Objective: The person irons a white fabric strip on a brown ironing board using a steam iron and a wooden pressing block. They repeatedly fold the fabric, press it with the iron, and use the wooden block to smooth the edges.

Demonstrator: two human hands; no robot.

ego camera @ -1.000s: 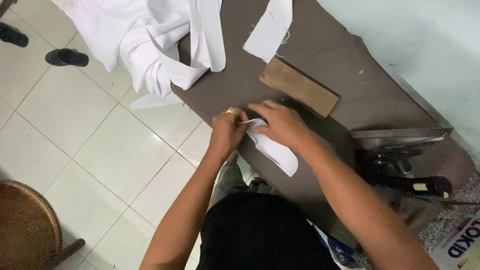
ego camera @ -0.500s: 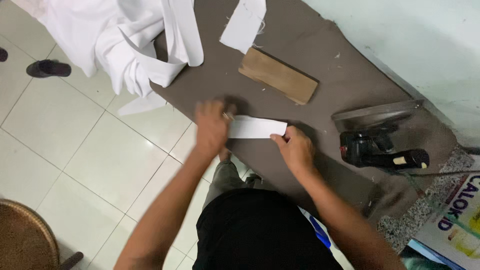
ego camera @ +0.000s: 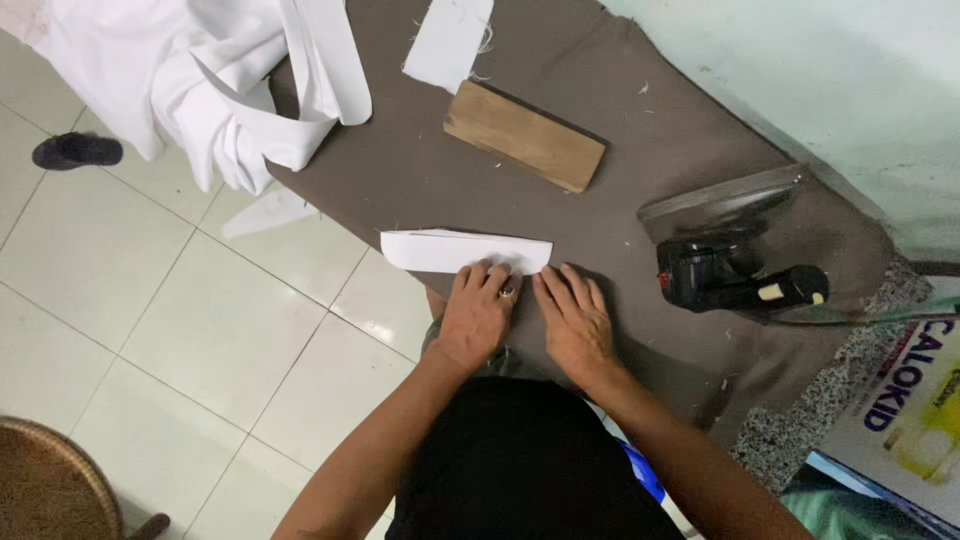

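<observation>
Left hand (ego camera: pixel 477 318) and right hand (ego camera: pixel 575 325) lie flat at the tabletop's (ego camera: pixel 640 150) near edge, fingers extended and gripping nothing, fingertips pressing a folded white fabric strip (ego camera: pixel 462 250) — beyond it a wooden block (ego camera: pixel 524 135), an iron (ego camera: pixel 738 260) toward the right edge.

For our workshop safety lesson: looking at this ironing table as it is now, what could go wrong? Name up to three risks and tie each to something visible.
1. The iron lies tipped on the brown table cover close to the right hand; if hot, it might burn a reaching arm or scorch the cover.
2. The folded white piece sits at the table edge under the left hand's fingertips and could slip off.
3. The white garment hangs over the far corner and may slide to the floor.
</observation>
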